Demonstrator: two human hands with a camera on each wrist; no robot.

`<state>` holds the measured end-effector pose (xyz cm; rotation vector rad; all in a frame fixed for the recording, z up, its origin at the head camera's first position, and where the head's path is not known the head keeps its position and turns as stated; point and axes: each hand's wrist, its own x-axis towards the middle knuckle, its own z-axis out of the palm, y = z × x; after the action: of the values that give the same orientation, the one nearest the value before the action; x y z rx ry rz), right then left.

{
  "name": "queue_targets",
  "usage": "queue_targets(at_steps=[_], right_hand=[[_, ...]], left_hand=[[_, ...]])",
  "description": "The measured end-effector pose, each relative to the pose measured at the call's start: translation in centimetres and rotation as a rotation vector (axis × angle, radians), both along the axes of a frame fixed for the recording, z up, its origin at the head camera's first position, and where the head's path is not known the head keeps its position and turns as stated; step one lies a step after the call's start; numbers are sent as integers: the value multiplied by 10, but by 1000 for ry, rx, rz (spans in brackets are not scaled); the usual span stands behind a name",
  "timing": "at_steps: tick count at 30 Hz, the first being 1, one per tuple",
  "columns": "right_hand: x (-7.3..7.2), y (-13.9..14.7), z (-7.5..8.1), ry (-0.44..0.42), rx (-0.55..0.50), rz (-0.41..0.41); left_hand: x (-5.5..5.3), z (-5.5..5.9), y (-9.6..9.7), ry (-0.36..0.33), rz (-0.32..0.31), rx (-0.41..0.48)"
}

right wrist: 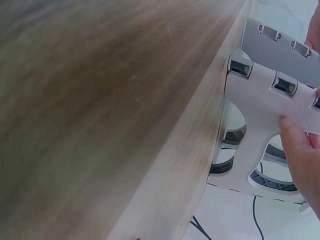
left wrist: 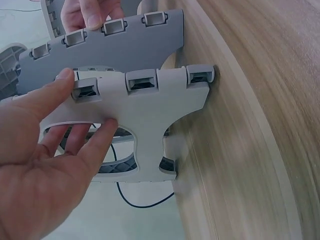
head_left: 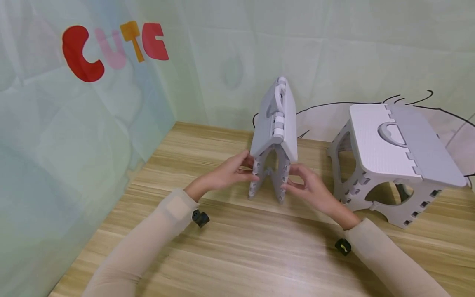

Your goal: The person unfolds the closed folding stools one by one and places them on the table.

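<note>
A light grey folding stool [head_left: 264,130] stands partly folded near the back of the wooden table, its two seat halves sloping down from a raised hinge line. Its leg panels are close together, their lower ends at the table top. My left hand [head_left: 227,173] grips the left leg panel; in the left wrist view the thumb lies at the hinged edge and the fingers are at the cutout. On the opposite side, my right hand [head_left: 312,187] holds the right leg panel, with the thumb [right wrist: 295,137] on its face beside the opening and the other fingers mostly hidden.
To the right stands a second folding stool [head_left: 382,144], unfolded, with a white and grey seat and a handle slot. Behind the wooden table [head_left: 237,247] hangs a pale green cloth backdrop [head_left: 230,37] with colored letters at the left.
</note>
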<state>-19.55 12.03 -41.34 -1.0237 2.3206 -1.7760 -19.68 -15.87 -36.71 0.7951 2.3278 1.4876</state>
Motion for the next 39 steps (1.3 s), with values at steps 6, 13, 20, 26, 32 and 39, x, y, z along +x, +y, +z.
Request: queue_targets(at_steps=[6,13,20,26,32,39], right_hand=[[-1,0,0,0,-6,18],[-1,0,-1,-7,-11,29],[2,0,1,-18,-8,37],[2,1,1,-16,0,35],[2,1,1,16,11,41],[3,0,2,23,23,45]], left_hand=[[0,0,-6,0,-1,-6],[0,3,-14,-4,-6,-9],[1,5,-22,3,-16,-24],[1,4,-28,8,-23,-22],[0,3,-33,2,-26,-6],[2,1,-39,6,-16,-1]])
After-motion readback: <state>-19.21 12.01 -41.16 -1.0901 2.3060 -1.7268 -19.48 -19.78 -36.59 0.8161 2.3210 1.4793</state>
